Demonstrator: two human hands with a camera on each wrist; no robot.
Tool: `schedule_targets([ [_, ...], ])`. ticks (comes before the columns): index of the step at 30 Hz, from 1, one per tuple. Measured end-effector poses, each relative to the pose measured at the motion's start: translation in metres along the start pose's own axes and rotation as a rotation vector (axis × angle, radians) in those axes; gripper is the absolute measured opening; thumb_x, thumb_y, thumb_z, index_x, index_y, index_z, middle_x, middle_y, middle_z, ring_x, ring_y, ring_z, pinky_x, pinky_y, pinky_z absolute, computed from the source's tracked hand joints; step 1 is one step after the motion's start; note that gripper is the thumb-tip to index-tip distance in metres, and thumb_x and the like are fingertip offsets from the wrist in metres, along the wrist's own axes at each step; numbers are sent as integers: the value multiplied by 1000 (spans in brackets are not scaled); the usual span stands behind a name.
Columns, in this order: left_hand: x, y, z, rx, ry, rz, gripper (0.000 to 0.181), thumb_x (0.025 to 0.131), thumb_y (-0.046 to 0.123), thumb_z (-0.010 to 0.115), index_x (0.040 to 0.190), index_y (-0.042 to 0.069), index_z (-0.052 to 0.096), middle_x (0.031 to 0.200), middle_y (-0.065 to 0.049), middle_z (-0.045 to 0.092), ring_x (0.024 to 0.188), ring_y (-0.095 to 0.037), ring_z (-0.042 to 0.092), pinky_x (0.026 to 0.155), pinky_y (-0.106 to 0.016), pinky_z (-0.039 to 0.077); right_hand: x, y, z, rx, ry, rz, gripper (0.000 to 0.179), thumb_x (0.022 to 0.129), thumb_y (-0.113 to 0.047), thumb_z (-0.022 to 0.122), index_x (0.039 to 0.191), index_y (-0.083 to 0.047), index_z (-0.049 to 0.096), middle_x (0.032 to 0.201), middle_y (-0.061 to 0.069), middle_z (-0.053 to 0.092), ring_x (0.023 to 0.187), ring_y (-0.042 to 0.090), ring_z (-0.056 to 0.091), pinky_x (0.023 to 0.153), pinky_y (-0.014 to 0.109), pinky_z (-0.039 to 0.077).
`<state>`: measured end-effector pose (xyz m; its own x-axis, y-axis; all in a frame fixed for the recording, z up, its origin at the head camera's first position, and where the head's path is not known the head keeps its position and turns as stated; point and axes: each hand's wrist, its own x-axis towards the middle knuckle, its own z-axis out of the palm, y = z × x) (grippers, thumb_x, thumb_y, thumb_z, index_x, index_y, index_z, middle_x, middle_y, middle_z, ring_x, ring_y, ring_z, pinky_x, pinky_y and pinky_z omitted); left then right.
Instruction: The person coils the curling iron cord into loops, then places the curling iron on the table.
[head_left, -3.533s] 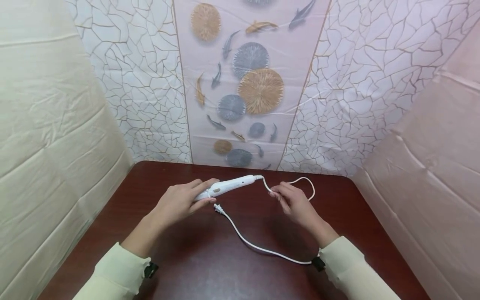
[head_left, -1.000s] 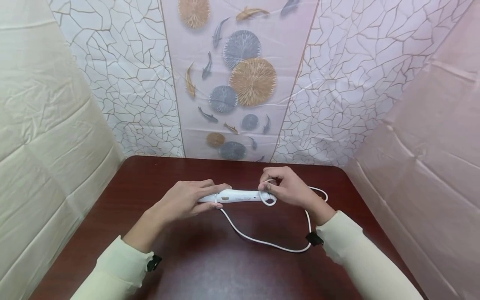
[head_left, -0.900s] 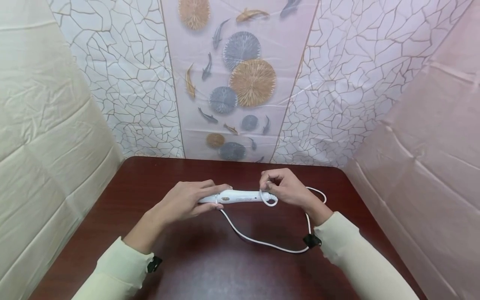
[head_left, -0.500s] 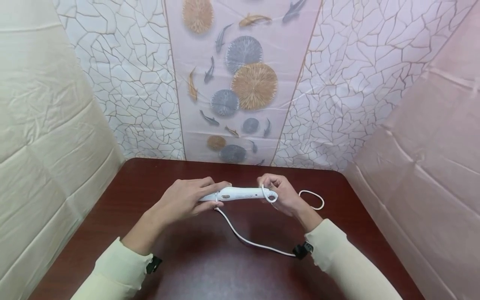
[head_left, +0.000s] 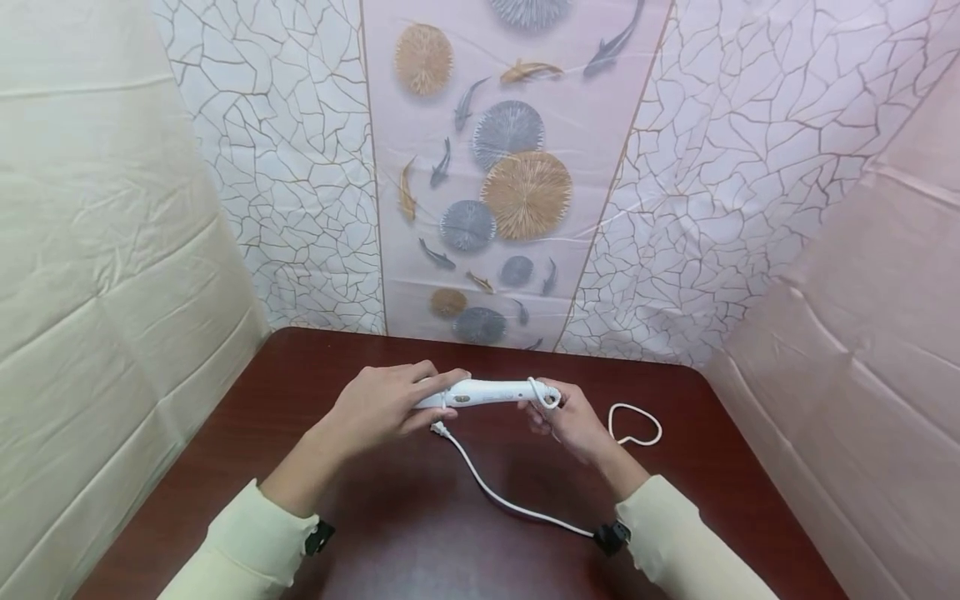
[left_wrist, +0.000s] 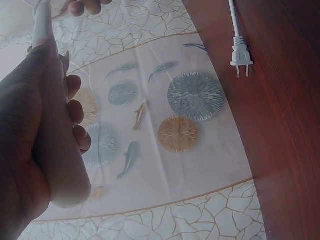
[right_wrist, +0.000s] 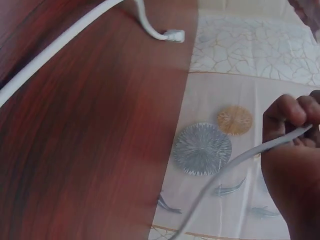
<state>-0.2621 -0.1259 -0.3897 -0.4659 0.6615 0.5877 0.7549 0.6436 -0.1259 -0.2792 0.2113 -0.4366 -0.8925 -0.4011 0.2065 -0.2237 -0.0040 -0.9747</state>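
My left hand (head_left: 378, 404) grips one end of a white hair styling iron (head_left: 491, 391), held level above the table. In the left wrist view its thick rounded end (left_wrist: 65, 175) lies in the palm, with fingers curled round it. At the other end, my right hand (head_left: 577, 425) holds the white power cord (right_wrist: 240, 159), and a small loop of that cord circles the handle's tip. Fingers are curled on the cord in the right wrist view. The two-pin plug (left_wrist: 242, 54) lies on the table, just below the left hand in the head view.
A dark red-brown table (head_left: 420, 533) lies beneath. One cord loop (head_left: 659, 427) lies right of the right hand, and another stretch curves towards the right wrist's black camera (head_left: 611, 537). Patterned sheeting (head_left: 300, 183) hangs behind, with pale draped walls at both sides.
The iron has turned level and the cord's start has been looped round its handle end. My right hand has moved from above that end to below it; the left hand keeps its grip.
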Motion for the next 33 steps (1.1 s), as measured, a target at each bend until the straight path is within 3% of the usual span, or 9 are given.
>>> schedule_targets([
  [4, 0, -1, -2, 5, 2, -8, 56, 100, 52, 78, 153, 35, 66, 107, 11, 73, 75, -9, 67, 58, -33, 53, -7, 0, 2, -295, 40, -31, 28, 116, -17, 57, 101, 3, 71, 74, -3, 54, 64, 7, 48, 59, 27, 45],
  [7, 0, -2, 0, 10, -13, -8, 56, 101, 52, 77, 152, 35, 66, 106, 11, 73, 74, -9, 66, 58, -33, 53, -15, -1, 3, -478, 78, -80, 28, 116, -19, 56, 100, -4, 73, 74, -4, 50, 63, 5, 44, 59, 28, 43],
  [10, -2, -2, 2, 10, -16, -17, 55, 100, 52, 78, 151, 35, 66, 104, 10, 73, 73, -9, 65, 58, -33, 53, -22, -2, 5, -642, 110, -172, 25, 115, -16, 58, 96, -11, 74, 73, -6, 52, 64, 3, 42, 61, 27, 42],
  [14, -1, -1, 3, 3, -17, -38, 53, 100, 53, 78, 148, 31, 67, 104, 10, 73, 76, -11, 68, 60, -34, 55, -27, -4, 10, -833, 121, -360, 20, 110, -6, 64, 94, -12, 75, 78, -7, 68, 66, -1, 47, 63, 25, 46],
  [18, -1, 1, 5, -31, -34, -85, 53, 99, 54, 80, 139, 22, 68, 106, 8, 78, 79, -12, 72, 63, -37, 58, -31, -5, 13, -952, 125, -484, 17, 104, 1, 69, 93, -10, 75, 84, -3, 76, 71, 1, 59, 65, 26, 53],
  [21, -1, 3, 4, -48, -52, -114, 51, 98, 55, 80, 131, 19, 69, 104, 8, 79, 76, -12, 71, 63, -37, 58, -33, -6, 14, -1008, 125, -498, 17, 103, -1, 70, 92, -13, 75, 85, -3, 77, 74, 4, 65, 68, 28, 56],
  [27, 0, 2, 4, -53, -98, -105, 46, 100, 56, 76, 126, 19, 69, 93, 9, 73, 66, -11, 60, 59, -34, 53, -38, -9, 17, -1119, 115, -466, 16, 106, -12, 71, 91, -19, 69, 77, -8, 66, 66, 3, 55, 63, 27, 50],
  [31, 0, 2, 4, -57, -106, -96, 45, 101, 56, 75, 125, 18, 69, 90, 8, 71, 64, -12, 59, 59, -35, 52, -42, -10, 15, -1239, 100, -565, 12, 101, -16, 73, 94, -18, 64, 73, -8, 54, 62, 5, 49, 58, 27, 45],
  [33, 0, 1, 5, -61, -111, -93, 46, 101, 56, 75, 126, 18, 70, 91, 8, 71, 64, -12, 59, 59, -35, 53, -43, -11, 13, -1293, 89, -637, 7, 99, -17, 73, 99, -16, 66, 76, -8, 57, 62, 6, 51, 55, 28, 46],
])
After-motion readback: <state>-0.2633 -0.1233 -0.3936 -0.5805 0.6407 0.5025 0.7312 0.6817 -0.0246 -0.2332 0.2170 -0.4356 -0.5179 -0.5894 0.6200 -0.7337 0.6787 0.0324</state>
